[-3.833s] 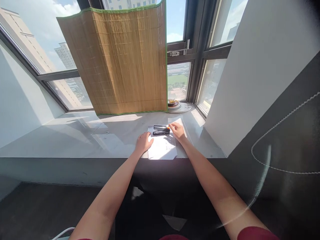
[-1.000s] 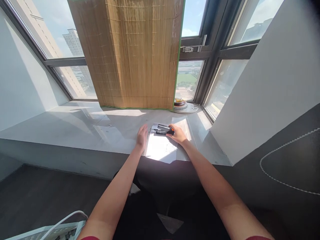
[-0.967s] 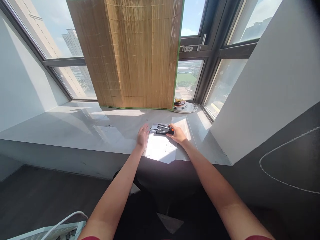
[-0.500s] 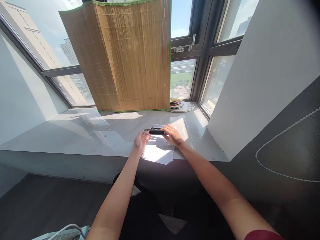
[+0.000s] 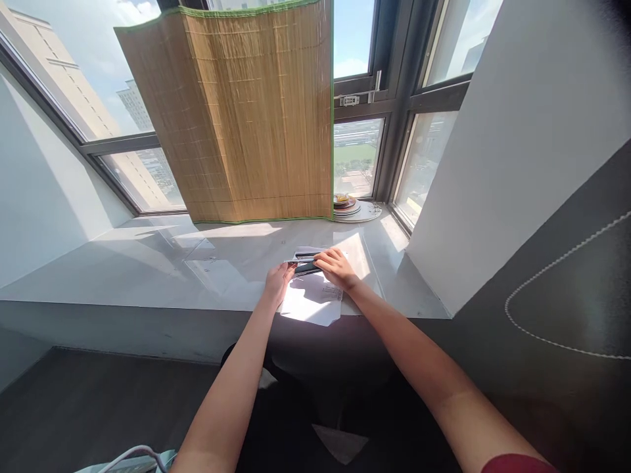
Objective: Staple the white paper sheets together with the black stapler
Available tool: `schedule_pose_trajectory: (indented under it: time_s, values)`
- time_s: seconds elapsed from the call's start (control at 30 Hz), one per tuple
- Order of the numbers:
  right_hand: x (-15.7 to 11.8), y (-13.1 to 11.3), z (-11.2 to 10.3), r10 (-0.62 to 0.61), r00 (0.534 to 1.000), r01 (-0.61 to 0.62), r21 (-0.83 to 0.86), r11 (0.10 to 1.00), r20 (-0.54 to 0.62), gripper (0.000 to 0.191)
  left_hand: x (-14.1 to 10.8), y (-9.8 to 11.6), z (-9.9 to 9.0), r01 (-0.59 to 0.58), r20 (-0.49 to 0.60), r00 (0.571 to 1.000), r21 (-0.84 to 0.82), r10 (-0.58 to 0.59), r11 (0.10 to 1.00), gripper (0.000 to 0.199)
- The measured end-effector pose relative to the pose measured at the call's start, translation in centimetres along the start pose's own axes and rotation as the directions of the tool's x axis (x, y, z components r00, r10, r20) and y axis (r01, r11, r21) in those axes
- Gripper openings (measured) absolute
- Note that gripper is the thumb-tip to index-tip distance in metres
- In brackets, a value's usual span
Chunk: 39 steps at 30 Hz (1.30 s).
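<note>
A black stapler (image 5: 306, 268) with a metal strip is held level between my two hands, over the sheets of paper. My right hand (image 5: 335, 266) wraps its fingers round the right end. At the left end, the fingers of my left hand (image 5: 280, 279) are closed on the metal tip. Small details between the fingers are too fine to make out. Beneath lie white sheets of paper (image 5: 310, 302), partly in bright sun, their near edge jutting past the sill's front. Some print shows beside my right hand.
The pale window sill (image 5: 123, 276) runs across the view. A bamboo blind (image 5: 256, 118) hangs at the window behind it. Stacked plates (image 5: 350, 209) stand at the back right corner. A bead chain (image 5: 522, 328) hangs at right. A pale blue bag (image 5: 148, 463) shows at lower left.
My left fingers have closed on the stapler's left end, where they were looser before. The stapler has tilted and dropped slightly, showing more of its metal side.
</note>
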State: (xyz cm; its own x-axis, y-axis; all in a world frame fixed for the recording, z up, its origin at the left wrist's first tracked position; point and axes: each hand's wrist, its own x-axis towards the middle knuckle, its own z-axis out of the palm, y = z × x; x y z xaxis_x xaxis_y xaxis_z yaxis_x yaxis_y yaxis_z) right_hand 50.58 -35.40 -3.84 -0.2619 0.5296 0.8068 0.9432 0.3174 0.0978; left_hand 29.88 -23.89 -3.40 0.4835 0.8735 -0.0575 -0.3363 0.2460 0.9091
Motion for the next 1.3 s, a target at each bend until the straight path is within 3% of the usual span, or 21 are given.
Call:
schedule_pose_trajectory:
  time_s: [0.2,0.43,0.6,0.83,1.1,1.3]
  values:
    - [-0.1,0.0,-0.1,-0.011,0.999,0.014,-0.074,0.997,0.05,0.033,-0.1,-0.4,0.4,-0.047,-0.024,0.998,0.112,0.05,0.993,0.004]
    - [-0.3,0.1,0.0,-0.025,0.996,0.038,-0.148,0.988,0.089,0.035,0.4,-0.8,0.1,-0.096,0.02,0.995,0.253,0.094,0.963,0.03]
    - [-0.3,-0.2,-0.4,-0.044,0.992,0.064,-0.17,0.983,0.117,0.037,0.6,-1.0,-0.1,-0.135,0.01,0.991,0.244,0.136,0.96,0.035]
    - [0.0,-0.8,-0.9,-0.099,0.993,0.113,-0.272,0.956,0.065,0.033,0.4,-0.6,0.2,-0.072,-0.01,0.997,0.174,0.075,0.982,0.022]
    - [-0.2,-0.9,-1.1,0.139,0.99,-0.136,-0.272,0.953,-0.007,0.035,0.2,-0.5,0.2,-0.078,-0.013,0.997,0.207,0.082,0.975,0.025]
    - [-0.5,0.5,-0.1,0.418,0.908,-0.417,-0.121,0.901,-0.02,0.02,0.0,-0.9,-0.1,-0.149,0.084,0.988,0.34,0.128,0.928,0.04]
